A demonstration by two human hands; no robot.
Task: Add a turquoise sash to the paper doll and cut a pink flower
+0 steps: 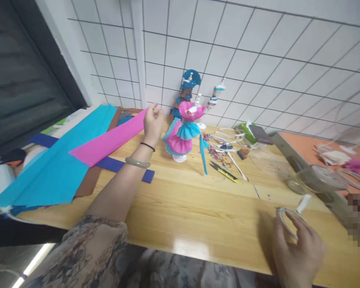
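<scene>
My left hand is closed at the right end of a long pink crepe paper strip, which slants across a wide turquoise crepe paper sheet. My right hand grips a roll of tape near the front right of the wooden table; a short loose end sticks up from the roll. Just right of my left hand stands a small figure of ruffled pink and turquoise paper on a white base. From its side hangs a turquoise strip.
Behind the figure are a blue paper piece and a white beaded stick by the tiled wall. Thread snips, paper scraps and a clear plastic lid lie to the right. Dark blue paper pokes out beneath my left forearm.
</scene>
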